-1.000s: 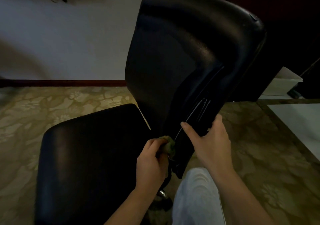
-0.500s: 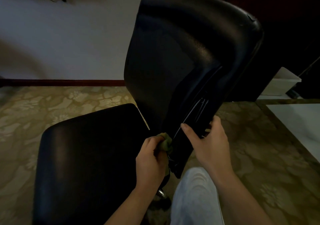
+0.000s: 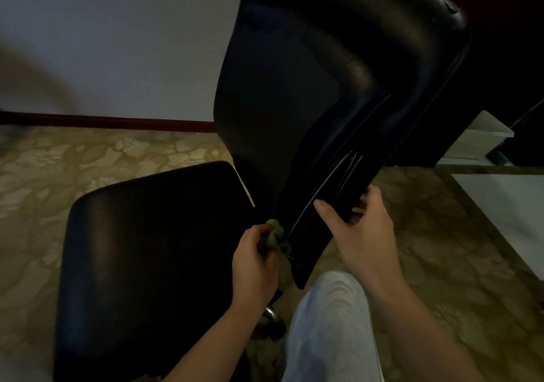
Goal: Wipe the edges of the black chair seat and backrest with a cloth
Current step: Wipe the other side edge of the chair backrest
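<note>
While the right hand (image 3: pixel 365 234) braces the glossy black padded backrest (image 3: pixel 323 87) low on its near side edge, thumb laid on the front face and fingers wrapped behind, the left hand (image 3: pixel 254 264) presses a bunched olive-green cloth (image 3: pixel 276 234) against that same edge, just at 8 o'clock of the right thumb. The left grip is closed around the cloth, with only a crumpled tuft showing past the fingers; the right grip is clamped on the backrest itself.

Compared with a second ago, the cloth has crept slightly up the edge and the right hand has slid a little higher with it, while the backrest sits at nearly the same lean. That suggests the wipe is progressing upward along the lower part of this side edge in short strokes.

The flat black cushioned seat (image 3: pixel 147 264) lies at 9 o'clock of the hands, above the patterned beige floor (image 3: pixel 44 169), and no cloth touches it. Judging by this, most of the backrest rim toward 12 o'clock and the seat edges probably remain to be wiped.
</note>
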The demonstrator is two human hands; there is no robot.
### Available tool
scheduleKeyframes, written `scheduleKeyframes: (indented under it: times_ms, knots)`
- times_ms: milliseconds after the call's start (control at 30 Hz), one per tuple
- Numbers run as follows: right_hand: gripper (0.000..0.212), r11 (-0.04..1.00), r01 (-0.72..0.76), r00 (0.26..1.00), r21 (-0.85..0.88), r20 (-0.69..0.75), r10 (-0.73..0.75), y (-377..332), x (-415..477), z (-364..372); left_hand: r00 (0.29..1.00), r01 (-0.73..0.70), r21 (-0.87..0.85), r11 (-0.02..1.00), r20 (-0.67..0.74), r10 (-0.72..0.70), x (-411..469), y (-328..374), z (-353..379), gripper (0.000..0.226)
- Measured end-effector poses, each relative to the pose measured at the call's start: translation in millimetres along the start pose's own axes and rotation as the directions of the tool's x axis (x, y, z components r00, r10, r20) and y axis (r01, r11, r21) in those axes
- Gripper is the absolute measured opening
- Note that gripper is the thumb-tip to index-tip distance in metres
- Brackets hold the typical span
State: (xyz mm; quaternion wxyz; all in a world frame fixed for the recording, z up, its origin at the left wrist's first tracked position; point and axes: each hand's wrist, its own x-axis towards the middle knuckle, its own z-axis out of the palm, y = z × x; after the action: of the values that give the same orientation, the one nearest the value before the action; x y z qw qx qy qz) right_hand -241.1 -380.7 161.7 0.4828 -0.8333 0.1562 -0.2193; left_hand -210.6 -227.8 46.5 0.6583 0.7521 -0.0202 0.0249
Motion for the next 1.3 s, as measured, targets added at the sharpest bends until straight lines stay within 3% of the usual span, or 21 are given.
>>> scheduleKeyframes:
  times_ms: [133,367,500,767,967,1167,1300]
  knots:
    - [0.060,1.000,0.010,1.000,0.010,0.017,-0.010,2,-3,0,0.998,-0.003,-0.034,0.999,-0.064,0.001,-8,-8,12,0.045]
    - [0.065,0.999,0.041,0.999,0.004,0.026,-0.041,8,-4,1,0.962,0.275,-0.101,0.956,0.039,-0.272,-19,-30,22,0.031]
    - [0.067,0.999,0.051,0.998,0.004,0.032,-0.051,11,-5,1,0.946,0.283,-0.243,0.928,-0.092,-0.312,-20,-31,20,0.023]
    - [0.066,0.998,0.059,0.998,-0.001,0.012,-0.058,10,-7,6,0.950,0.284,-0.122,0.951,-0.096,-0.296,-23,-30,42,0.030]
    - [0.048,0.998,0.050,0.995,0.033,0.083,-0.053,12,-8,1,0.935,0.296,0.191,0.936,0.141,-0.325,-20,-54,34,0.028]
    - [0.027,0.991,0.039,0.994,0.129,0.100,-0.052,6,-1,-13,0.934,0.215,0.154,0.964,0.255,-0.249,-30,-49,-22,0.031]
    - [0.042,0.987,0.092,0.986,0.134,0.124,-0.109,3,8,-22,0.963,0.116,0.110,0.987,0.231,-0.139,-19,-7,-50,0.027]
